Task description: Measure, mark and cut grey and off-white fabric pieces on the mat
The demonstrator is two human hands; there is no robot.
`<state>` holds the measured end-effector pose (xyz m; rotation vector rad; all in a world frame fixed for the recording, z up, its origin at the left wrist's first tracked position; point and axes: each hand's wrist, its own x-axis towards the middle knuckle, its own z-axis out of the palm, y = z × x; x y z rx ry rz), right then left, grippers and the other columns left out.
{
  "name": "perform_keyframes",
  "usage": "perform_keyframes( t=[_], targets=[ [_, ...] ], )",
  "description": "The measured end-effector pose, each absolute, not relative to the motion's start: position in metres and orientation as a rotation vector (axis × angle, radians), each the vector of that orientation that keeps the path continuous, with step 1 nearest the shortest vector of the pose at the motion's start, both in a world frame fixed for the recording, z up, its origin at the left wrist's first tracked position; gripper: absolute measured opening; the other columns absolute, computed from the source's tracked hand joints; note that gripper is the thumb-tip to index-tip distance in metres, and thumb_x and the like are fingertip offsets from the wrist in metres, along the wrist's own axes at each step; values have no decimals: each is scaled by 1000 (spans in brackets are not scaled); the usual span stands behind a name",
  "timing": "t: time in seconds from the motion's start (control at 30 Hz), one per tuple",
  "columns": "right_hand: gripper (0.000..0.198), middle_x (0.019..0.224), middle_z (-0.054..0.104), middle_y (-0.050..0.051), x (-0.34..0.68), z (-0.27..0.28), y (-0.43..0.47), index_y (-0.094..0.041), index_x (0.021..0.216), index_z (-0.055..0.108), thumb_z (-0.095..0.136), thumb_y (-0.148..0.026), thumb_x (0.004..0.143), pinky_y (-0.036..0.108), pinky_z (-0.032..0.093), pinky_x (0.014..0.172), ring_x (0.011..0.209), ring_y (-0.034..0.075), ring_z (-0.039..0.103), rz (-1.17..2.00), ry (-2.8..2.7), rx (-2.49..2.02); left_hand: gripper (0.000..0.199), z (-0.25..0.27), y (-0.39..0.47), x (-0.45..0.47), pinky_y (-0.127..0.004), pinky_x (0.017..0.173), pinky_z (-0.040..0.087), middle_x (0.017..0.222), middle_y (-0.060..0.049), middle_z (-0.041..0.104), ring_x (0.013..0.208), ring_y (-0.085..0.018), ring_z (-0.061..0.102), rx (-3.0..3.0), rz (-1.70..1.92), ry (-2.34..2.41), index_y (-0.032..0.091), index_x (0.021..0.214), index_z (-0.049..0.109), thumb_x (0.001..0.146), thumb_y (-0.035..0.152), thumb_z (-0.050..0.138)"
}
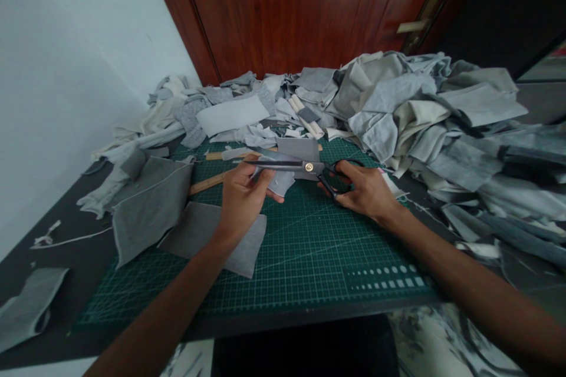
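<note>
In the head view my right hand (360, 188) is closed round the black handles of a pair of scissors (309, 167), whose blades point left and are parted. My left hand (247, 188) pinches a small light grey piece of fabric (282, 181) just under the blades, near the middle of the green cutting mat (305, 253). Part of that piece is hidden by the scissors and my fingers. Behind it lies another grey fabric piece (300, 147). A flat grey fabric piece (252, 247) lies partly beneath my left forearm.
Fabric scraps (398, 94) are heaped along the back and right of the table. A folded dark grey cloth (154, 200) lies on the left, near a wooden ruler (207, 184). A grey scrap (35, 300) rests at the front left. A wooden door (283, 12) stands behind.
</note>
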<state>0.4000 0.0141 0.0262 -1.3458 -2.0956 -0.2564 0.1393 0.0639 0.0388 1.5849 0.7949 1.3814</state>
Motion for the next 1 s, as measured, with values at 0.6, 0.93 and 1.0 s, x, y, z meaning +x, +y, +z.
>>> perform_keyframes(
  t=[0.6,0.93,1.0],
  targets=[
    [26,76,70,2,394,28,13,-23,87,54,71,-43,90,25,41,52,59,16,65,-105,-2055,-1305,25,34,65,142,-21,41,59,83,-2,71,52,-10,63,1471,1370,711,18,80,74,88,41,77],
    [31,80,71,3,389,28,10,-24,88,52,71,-49,89,26,43,54,64,18,69,-62,-2043,-1287,28,35,62,143,-20,39,57,82,-1,71,50,-9,63,1452,1354,704,19,78,70,87,45,78],
    [31,80,71,3,389,29,9,-24,88,52,71,-49,90,27,44,55,65,19,69,-62,-2039,-1298,29,34,63,143,-20,39,58,81,-1,71,50,-10,63,1456,1355,711,19,77,69,87,45,78]
  ],
)
